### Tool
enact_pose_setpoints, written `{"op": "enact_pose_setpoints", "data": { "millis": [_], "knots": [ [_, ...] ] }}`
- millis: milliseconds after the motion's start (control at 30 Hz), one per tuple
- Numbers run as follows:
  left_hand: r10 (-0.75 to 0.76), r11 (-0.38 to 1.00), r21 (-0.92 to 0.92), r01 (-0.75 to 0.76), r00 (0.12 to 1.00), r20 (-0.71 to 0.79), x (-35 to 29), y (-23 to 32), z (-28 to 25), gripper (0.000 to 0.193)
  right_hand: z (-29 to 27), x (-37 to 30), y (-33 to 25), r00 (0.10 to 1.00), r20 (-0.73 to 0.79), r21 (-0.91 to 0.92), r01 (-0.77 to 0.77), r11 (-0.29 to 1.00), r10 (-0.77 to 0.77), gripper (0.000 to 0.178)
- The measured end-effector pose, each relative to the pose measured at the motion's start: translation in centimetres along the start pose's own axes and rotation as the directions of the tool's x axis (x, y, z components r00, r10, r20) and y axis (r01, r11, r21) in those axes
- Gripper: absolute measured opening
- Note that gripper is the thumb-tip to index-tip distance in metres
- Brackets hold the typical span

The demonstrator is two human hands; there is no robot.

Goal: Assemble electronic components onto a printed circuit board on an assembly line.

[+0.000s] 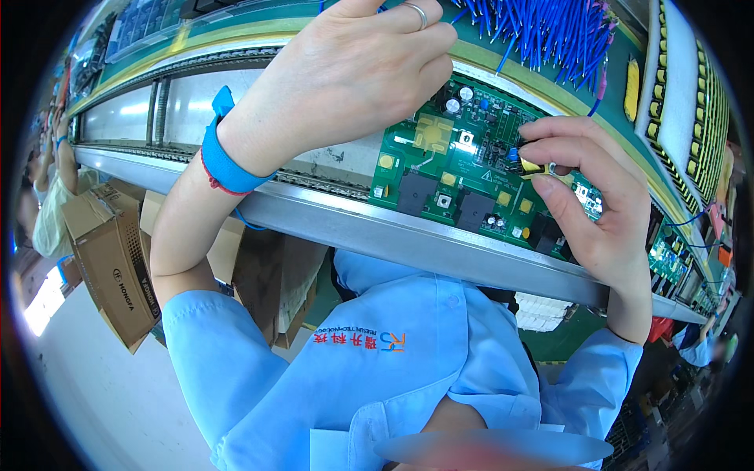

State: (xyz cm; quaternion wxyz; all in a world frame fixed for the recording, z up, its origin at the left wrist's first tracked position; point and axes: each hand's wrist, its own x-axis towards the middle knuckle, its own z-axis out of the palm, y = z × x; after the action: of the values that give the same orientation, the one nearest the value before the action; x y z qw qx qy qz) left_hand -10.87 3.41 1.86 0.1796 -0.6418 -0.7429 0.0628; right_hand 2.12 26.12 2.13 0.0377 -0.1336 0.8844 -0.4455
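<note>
A green circuit board point(471, 174) lies in the conveyor rail in front of me, fitted with black blocks, capacitors and small white and yellow parts. My right hand point(589, 184) is over its right half, thumb and fingers pinched around a small yellow-and-black component point(532, 166) close to the board's surface. Over the board's far left corner is my left hand point(365, 74), wearing a ring, with its fingers curled in. Its fingertips are hidden, so what they hold, if anything, cannot be made out. A blue wristband point(228, 161) circles that wrist.
Beyond the board lies a bundle of blue wires point(542, 35). At the far right, white foam trays point(675, 71) hold rows of yellow-and-black components, with a yellow-handled tool point(631, 90) beside them. The metal rail point(330, 224) runs along my front; cardboard boxes point(110, 259) stand at the left.
</note>
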Motion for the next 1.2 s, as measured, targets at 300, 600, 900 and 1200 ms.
{"op": "enact_pose_setpoints", "data": {
  "millis": [300, 600, 900, 1200],
  "knots": [
    [-0.08, 0.996, 0.024, 0.08, 0.996, -0.036, -0.6, -0.1, -1.0, 0.01, 1.9, 1.2, 0.3, 0.983, -0.051, -0.452, 0.136, 0.882, -0.177, 0.035],
    [-0.287, 0.903, -0.4, -0.159, 0.469, -0.835, -0.7, -2.5, 7.0, 0.02, 2.2, 1.8, 0.1, 0.993, -0.008, -0.484, 0.1, 0.87, -0.118, 0.045],
    [-0.348, 0.918, -0.302, 0.257, 0.887, -0.303, -3.6, -2.6, -0.4, 0.012, 1.6, 3.3, -1.9, 0.996, 0.054, -0.57, 0.092, 0.816, -0.074, 0.044],
    [-0.38, 0.924, -0.346, 0.162, 0.488, -0.786, -1.8, -2.9, 2.2, 0.02, 6.1, 4.4, -5.3, 0.868, 0.265, -0.384, 0.495, 0.78, -0.42, 0.04]
  ]
}}
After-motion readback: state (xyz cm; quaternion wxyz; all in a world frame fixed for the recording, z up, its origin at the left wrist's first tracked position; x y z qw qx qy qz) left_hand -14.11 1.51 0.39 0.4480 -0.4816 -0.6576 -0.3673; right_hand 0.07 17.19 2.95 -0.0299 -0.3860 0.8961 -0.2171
